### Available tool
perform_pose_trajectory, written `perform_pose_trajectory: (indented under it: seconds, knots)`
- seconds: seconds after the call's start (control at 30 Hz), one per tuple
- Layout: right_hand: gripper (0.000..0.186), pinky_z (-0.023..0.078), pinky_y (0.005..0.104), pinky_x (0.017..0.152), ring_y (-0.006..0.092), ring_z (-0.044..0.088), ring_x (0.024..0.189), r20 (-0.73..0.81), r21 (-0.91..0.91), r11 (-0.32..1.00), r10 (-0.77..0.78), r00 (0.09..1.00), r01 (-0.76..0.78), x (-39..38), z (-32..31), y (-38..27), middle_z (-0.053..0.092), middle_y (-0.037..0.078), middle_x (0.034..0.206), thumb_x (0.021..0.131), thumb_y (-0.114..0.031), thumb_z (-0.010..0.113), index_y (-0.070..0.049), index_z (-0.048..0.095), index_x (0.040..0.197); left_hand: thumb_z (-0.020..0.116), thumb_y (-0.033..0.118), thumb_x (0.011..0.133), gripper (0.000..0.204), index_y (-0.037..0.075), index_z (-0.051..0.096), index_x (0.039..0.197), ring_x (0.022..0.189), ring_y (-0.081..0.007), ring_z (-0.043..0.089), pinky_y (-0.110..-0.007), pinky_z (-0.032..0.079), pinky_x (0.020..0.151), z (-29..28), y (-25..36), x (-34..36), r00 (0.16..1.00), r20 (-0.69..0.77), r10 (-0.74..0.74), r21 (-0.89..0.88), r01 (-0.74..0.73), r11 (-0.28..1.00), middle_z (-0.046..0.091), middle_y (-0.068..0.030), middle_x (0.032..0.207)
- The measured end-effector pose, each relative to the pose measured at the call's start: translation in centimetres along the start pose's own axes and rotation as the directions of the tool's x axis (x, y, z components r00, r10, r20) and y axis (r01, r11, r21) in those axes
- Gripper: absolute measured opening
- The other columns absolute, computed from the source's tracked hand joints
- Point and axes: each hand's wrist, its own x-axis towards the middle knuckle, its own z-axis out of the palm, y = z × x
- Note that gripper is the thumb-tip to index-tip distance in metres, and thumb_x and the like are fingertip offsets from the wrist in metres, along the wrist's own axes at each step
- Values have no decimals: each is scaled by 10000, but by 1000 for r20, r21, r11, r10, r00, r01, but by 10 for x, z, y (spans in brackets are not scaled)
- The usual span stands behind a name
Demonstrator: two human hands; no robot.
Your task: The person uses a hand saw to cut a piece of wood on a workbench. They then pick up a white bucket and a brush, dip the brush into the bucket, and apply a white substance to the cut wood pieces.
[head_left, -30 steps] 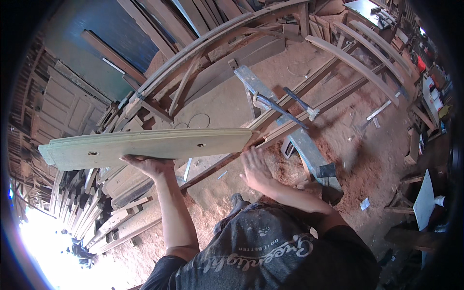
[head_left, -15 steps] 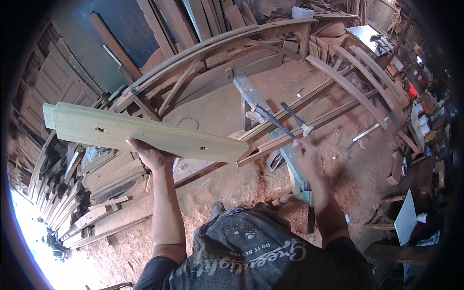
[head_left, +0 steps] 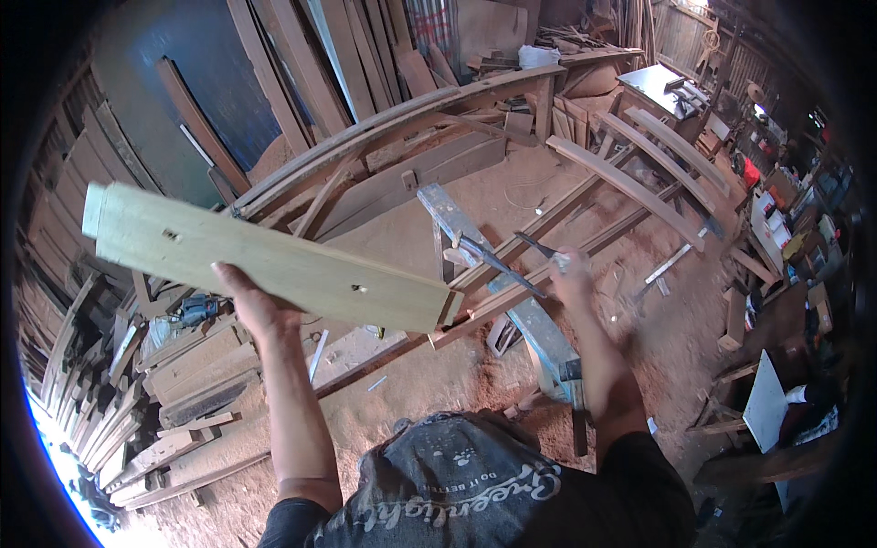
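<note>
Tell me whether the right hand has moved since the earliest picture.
Yes: the right hand has moved rightward, from the left side of the blue plank to its right side.

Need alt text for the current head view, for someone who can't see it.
A person's left hand holds up a long, pale greenish wooden board. The right hand is at the end of a slim dark tool, grip unclear, near brown timber rails crossing a weathered blue wooden plank.
</note>
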Motion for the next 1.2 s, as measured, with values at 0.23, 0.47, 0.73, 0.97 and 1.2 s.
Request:
perform_pose_trajectory:
  seconds: [0.23,0.47,0.73,0.97,1.2]
  knots:
    - [640,540,357,878,229,637,977,-428,527,811,-4,904,253,-31,-125,-95,615,83,1174,991,-102,708,-139,427,1565,438,861,928,1072,64,336,1637,1531,-434,345,-666,312,1232,-61,63,24,605,767,215,-427,230,875,435,-220,1617]
    - [546,392,220,523,63,470,629,297,884,338,127,946,-323,-91,-108,-187,528,-8,906,996,-92,685,-104,434,1482,434,1057,707,1129,48,521,1206,1020,-315,598,-484,533,1040,-203,-9,58,978,178,-111,-164,140,977,572,-152,1184]
    - [351,463,308,722,122,509,777,120,991,-51,-96,988,-125,-92,-103,-257,524,-16,902,964,-292,767,-127,558,1192,566,883,856,1152,116,251,1655,1474,-360,402,-550,365,1226,-154,-45,-19,883,-332,-331,-108,313,944,334,-135,1661]
    - [315,488,317,748,151,533,753,150,972,-148,-203,968,-181,-91,-123,-304,557,52,1042,1076,-295,630,-110,529,1310,586,747,952,948,127,322,1619,1478,-382,441,-591,377,1229,-134,-48,-26,805,-423,-416,-105,412,905,427,-155,1614]
    - [345,550,363,725,166,612,794,-11,932,-326,-461,887,-158,-76,-107,-276,583,59,1008,1101,-313,555,-84,514,1356,536,681,1013,823,130,353,1597,1463,-384,463,-597,389,1214,-151,-58,-23,759,-391,-521,-203,481,853,440,-154,1604]
